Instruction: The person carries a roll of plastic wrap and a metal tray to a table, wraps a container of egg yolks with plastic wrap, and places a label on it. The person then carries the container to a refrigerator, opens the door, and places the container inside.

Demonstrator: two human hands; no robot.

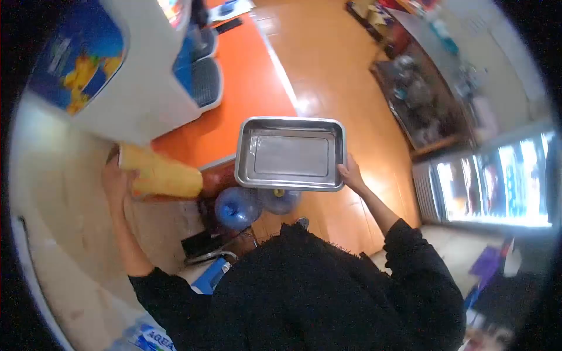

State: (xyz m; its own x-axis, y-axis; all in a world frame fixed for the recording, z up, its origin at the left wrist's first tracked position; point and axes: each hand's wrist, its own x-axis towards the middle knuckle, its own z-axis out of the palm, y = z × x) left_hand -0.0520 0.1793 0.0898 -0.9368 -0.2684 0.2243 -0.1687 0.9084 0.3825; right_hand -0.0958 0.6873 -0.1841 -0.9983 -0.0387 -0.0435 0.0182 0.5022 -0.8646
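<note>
My right hand [351,174] is closed on the right rim of a rectangular stainless steel tray [291,157], with the thumb over the edge. The tray is held out in front of me, and its inside shows only bare, shiny metal. Off to the left, my left hand [120,175] is wrapped round one end of a long yellow cylinder-shaped thing [164,172], tilted almost level. Motion blur hides what kind of thing it is. An orange counter [252,76] lies just beyond the tray.
A white dispenser machine [146,70] stands on the counter at left. Below the tray are blue water jugs [237,206] on the floor. To the right are a wooden display case [421,93] and a lit glass-fronted fridge [497,181]. A blue box [212,276] sits beside me.
</note>
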